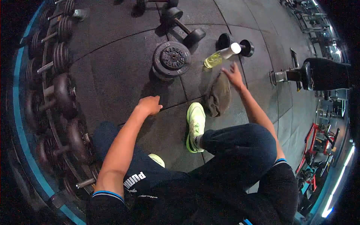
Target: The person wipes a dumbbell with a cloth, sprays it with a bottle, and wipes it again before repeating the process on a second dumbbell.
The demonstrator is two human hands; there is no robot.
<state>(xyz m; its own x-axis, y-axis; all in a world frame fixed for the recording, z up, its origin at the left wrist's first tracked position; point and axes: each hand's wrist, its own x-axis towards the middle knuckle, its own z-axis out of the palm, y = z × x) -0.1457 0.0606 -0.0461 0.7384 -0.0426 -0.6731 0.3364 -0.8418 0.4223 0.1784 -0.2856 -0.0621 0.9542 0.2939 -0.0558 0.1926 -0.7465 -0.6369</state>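
Observation:
My right hand (pixel 234 76) reaches forward with its fingers apart and nothing in them. It is close beside a clear bottle (pixel 213 60) with a white cap and yellow-green liquid, at the top end of a bunched brown-grey towel (pixel 219 95) on the floor. My left hand (pixel 150 105) hangs in front of my left knee, loosely bent, thumb and fingertips apart, holding nothing. Ahead of it stands a stack of round weight plates (pixel 171 60) lying flat. My light yellow-green shoe (pixel 195 122) is planted left of the towel.
Behind the plates lies a dumbbell (pixel 183 28), and a smaller dumbbell (pixel 246 48) is behind the bottle. A rack of dumbbells (pixel 62 58) runs along the left. To the right stands a padded black bench (pixel 326 74), with a red-framed machine (pixel 309 148) nearer. Black mats (pixel 112 56) cover the floor.

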